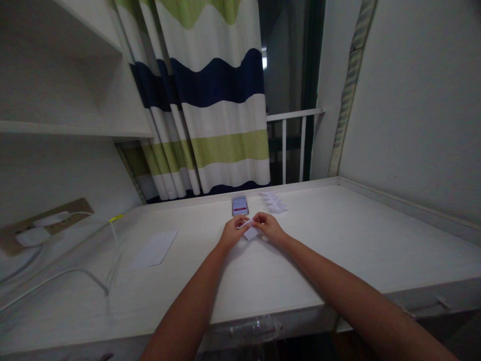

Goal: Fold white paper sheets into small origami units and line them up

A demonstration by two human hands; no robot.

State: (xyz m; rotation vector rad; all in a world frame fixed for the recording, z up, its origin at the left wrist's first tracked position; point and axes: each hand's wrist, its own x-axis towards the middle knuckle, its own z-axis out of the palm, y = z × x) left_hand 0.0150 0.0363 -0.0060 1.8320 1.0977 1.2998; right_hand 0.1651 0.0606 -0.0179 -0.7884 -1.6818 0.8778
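Between my two hands is a small folded piece of white paper (251, 233), held just above the desk with one corner pointing toward me. My left hand (233, 231) pinches its left side, fingers closed. On the other side, my right hand (267, 225) grips the upper right part between thumb and fingers. The fingers hide some of the folds. A phone (240, 206) with a lit screen lies just beyond my hands. To its right sits a cluster of several folded white paper pieces (273, 202).
Flat white sheets (156, 249) lie on the white desk (361, 235) to the left. White cables (80, 271) run from plugs at a wall socket (45, 228) on the far left. A striped curtain (221, 118) hangs behind the desk, and a shelf (75, 128) juts out at upper left.
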